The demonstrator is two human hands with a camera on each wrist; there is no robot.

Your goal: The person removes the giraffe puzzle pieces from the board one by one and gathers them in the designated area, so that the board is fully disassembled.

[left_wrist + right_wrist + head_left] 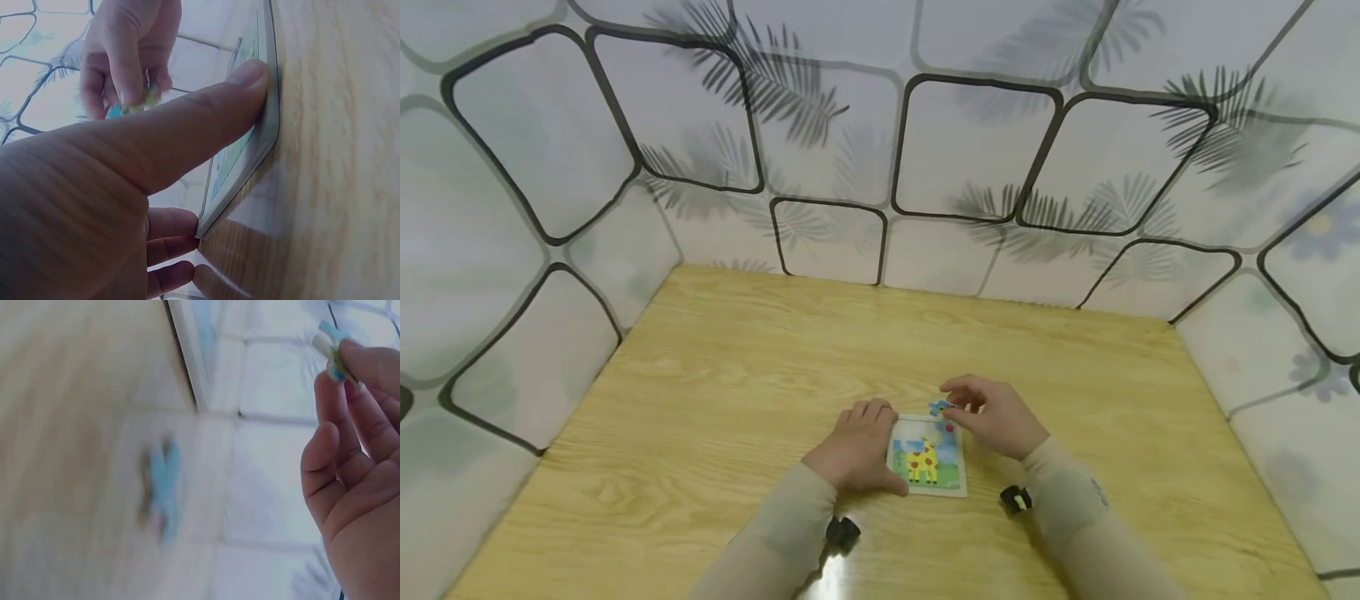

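Observation:
A small square puzzle board (927,458) with a giraffe picture lies on the table, its upper left part showing white. My left hand (861,450) grips it at the left side, thumb over the near edge and fingers at the far corner. Above the board's far right corner, my right hand (996,417) pinches a small blue, yellow-green and white puzzle piece (337,356) between thumb and fingertips. Another blue puzzle piece (164,487), blurred, lies on the table beside the board in the right wrist view.
The wood-grain table (737,375) runs back to a patterned wall covering (970,150), which also closes off both sides. A black device (842,535) sits at the left wrist and another black device (1016,500) at the right.

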